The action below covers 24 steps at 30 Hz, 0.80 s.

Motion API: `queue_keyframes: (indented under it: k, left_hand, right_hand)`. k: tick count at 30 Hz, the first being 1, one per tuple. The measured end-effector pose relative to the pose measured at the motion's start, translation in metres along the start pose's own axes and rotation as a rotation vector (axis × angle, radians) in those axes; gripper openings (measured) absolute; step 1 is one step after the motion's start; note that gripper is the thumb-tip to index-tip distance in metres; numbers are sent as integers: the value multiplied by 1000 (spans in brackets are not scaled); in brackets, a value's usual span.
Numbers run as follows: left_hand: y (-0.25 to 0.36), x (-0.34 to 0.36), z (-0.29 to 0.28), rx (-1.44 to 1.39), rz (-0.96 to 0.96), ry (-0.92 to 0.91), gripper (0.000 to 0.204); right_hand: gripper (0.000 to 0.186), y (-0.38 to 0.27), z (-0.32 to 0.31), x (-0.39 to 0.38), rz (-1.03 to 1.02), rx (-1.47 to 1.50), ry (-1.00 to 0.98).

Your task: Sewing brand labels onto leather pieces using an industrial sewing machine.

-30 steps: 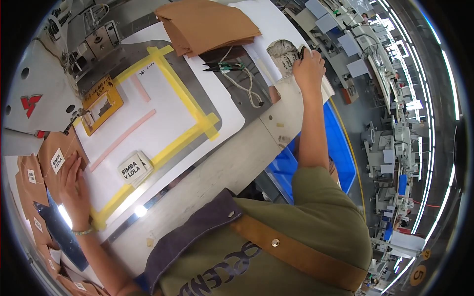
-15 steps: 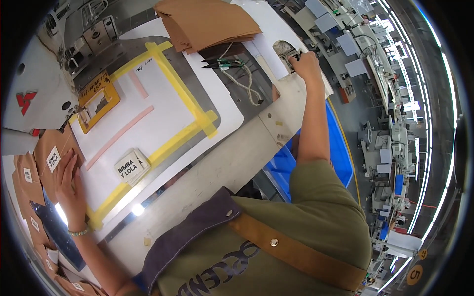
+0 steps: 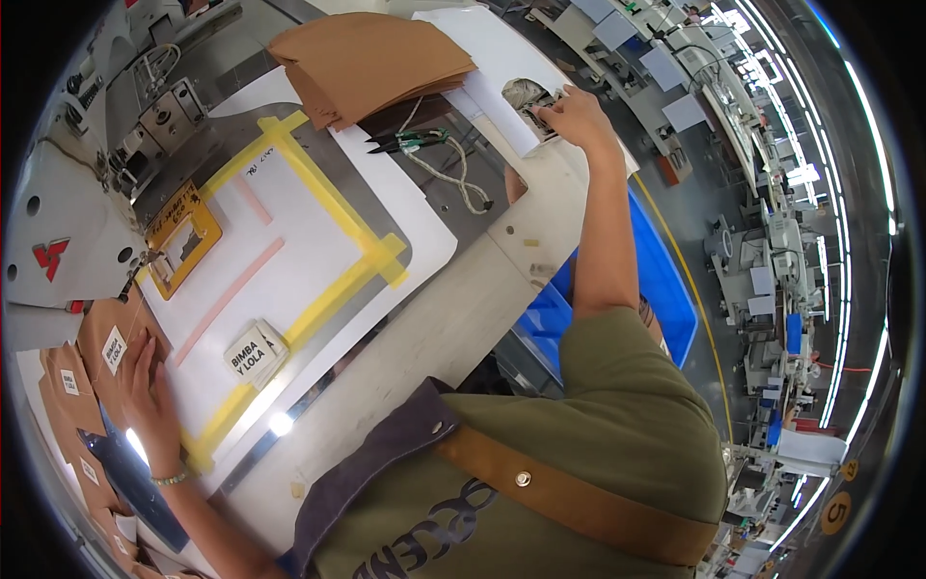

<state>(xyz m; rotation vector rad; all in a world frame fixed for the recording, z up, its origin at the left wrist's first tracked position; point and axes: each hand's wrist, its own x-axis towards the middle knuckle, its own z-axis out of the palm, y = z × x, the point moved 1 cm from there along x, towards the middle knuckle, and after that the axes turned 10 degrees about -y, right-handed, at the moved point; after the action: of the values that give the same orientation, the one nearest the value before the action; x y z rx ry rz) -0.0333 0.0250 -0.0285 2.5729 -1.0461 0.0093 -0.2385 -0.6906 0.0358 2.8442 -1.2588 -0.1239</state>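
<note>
My left hand (image 3: 149, 400) lies with its fingers stretched out on a brown piece (image 3: 101, 328) that bears a white label (image 3: 114, 349), beside the sewing machine head (image 3: 72, 227). At the far right of the table, my right hand (image 3: 584, 121) reaches into a round opening (image 3: 524, 93). Its thumb and fingers are closed at a small dark thing there, too hidden to name. A small stack of printed white labels (image 3: 249, 355) sits on the white sheet (image 3: 231, 280) between my hands. The machine's yellow frame (image 3: 188, 241) stands over that sheet.
Brown sheets (image 3: 371, 68) are stacked at the back. Black-tipped thread snips (image 3: 410, 140) with a pale cord lie in front of them. Several labelled brown pieces (image 3: 72, 391) overlap at the left edge. A blue bin (image 3: 666, 280) stands below the table's right side.
The view has shifted slightly. My right hand's fingers have moved at the opening, and the dark thing shows less between them. My left hand stays on the brown piece.
</note>
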Motion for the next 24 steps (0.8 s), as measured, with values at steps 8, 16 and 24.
queue_keyframes:
  k: [8,16,24]
  left_hand:
    - [2,1,0,3,23,18,37]
    - [3,0,-1,3,28,26,39]
    - [5,-1,-4,19,12,17,41]
  right_hand:
    - [55,-7,-8,-6,137,-178,-55]
    - [62,5,31,19,196,106,40]
    - [56,-19,14,-22,42,-30,301]
